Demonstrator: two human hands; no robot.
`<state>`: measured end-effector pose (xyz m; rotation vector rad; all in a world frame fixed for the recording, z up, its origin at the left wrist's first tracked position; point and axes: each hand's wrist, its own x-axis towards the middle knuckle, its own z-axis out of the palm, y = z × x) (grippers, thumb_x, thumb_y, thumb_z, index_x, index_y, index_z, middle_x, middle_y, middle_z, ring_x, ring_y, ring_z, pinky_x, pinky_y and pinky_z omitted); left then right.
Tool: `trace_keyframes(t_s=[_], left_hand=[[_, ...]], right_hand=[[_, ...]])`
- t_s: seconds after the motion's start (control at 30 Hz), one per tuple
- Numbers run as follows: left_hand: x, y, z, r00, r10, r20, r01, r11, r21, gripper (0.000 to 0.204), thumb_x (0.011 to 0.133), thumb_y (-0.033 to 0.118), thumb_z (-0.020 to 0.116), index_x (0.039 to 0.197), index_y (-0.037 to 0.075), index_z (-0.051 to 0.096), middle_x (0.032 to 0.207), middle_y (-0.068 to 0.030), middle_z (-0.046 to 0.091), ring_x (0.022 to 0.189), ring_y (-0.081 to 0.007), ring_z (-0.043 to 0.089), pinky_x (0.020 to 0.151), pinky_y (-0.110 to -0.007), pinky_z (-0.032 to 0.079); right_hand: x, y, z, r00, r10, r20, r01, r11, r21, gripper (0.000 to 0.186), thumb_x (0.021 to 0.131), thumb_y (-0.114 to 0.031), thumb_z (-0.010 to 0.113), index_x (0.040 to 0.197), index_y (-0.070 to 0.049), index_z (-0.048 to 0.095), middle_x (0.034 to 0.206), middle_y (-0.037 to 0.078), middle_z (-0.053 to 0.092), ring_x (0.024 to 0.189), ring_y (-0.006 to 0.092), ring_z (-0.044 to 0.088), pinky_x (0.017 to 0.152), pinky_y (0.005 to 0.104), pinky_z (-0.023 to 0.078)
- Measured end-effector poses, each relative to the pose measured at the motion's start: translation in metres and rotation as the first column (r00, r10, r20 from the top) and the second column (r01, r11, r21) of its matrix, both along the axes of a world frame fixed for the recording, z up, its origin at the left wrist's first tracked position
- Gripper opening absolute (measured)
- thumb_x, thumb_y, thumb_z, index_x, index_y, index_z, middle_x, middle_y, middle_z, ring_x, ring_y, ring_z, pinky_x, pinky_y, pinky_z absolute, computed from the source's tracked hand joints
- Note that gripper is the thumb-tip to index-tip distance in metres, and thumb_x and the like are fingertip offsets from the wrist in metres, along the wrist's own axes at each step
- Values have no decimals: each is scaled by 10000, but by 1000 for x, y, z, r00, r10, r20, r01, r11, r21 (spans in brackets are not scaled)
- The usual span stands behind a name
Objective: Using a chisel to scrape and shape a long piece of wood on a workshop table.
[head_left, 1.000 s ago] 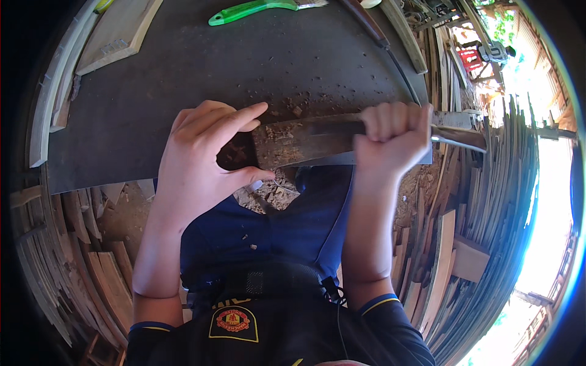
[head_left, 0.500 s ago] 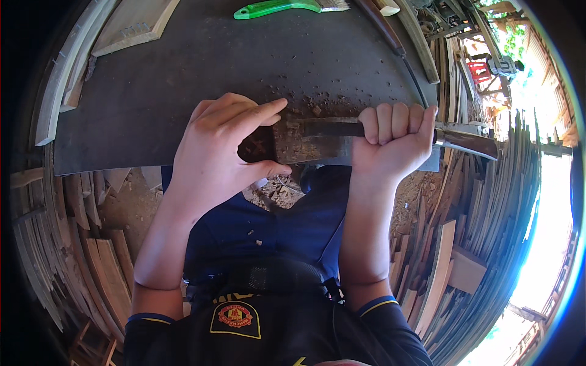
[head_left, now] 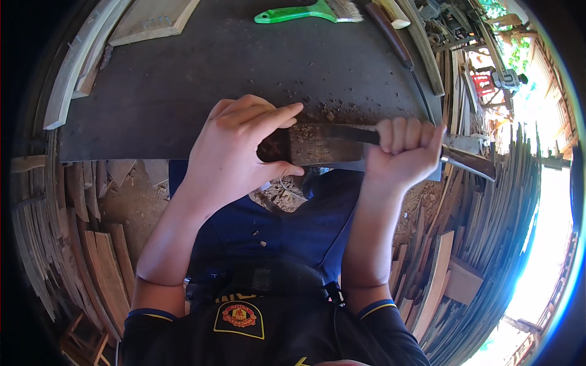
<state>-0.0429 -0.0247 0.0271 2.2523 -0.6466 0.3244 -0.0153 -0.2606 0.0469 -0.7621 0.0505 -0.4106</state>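
My left hand grips the left end of a dark brown wooden block, thumb on the near side and fingers on the far side. The block lies along the table's near edge, its upper face rough and dusty. In my right fist is a wood-handled chisel, its brown handle sticking out to the right. Its dark, narrow blade reaches left across the block's top. My fist hides where blade and handle meet, and the block's right end.
Crumbs and chips lie on the dark table beyond the block. At the far side are a green-handled brush, a thin-shanked tool with a long wooden handle, and boards. Stacked wood strips flank the table.
The whole view has shifted and turned slightly, so the table and hands appear further right. The chisel handle slants more downward to the right. Both hands keep their grips.
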Motion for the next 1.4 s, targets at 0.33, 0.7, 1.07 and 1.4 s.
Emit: trace_keyframes(t_s=[0.33, 0.7, 1.07, 1.4], left_hand=[[1, 0, -4, 1000, -5, -15, 5, 1000, -21, 816, 587, 334, 920, 1328, 119, 654, 1057, -4, 764, 1030, -202, 663, 965, -370, 462], [2, 0, 0, 999, -9, -44, 10, 1000, 17, 817, 603, 349, 909, 1344, 126, 648, 1056, -6, 762, 1020, -215, 656, 941, -377, 463], [3, -2, 2, 998, -47, -36, 46, 999, -25, 826, 615, 347, 906, 1365, 138, 630, 1061, 8, 758, 1023, -210, 645, 947, -376, 452], [5, -2, 1, 998, -56, -18, 56, 998, -20, 793, 644, 374, 891, 1356, 136, 635, 1054, 0, 757, 1022, -217, 648, 929, -380, 460]], right_hand=[[-10, 9, -3, 988, 87, 130, -94, 995, 45, 532, 1112, -402, 353, 632, -189, 268, 520, -45, 156, 463, 106, 94, 426, 291, 130], [-10, 38, -9, 986, 166, 28, -168, 979, 119, 515, 1093, -455, 401, 661, -179, 349, 503, -39, 179, 437, 115, 123, 430, 308, 141], [-8, -18, -11, 992, 45, 120, -58, 992, 108, 528, 1102, -409, 383, 632, -187, 290, 514, -43, 161, 456, 107, 102, 421, 291, 136], [0, 2, -6, 992, 82, 92, -91, 991, 95, 525, 1104, -405, 370, 629, -194, 297, 509, -47, 174, 447, 100, 107, 430, 293, 130]])
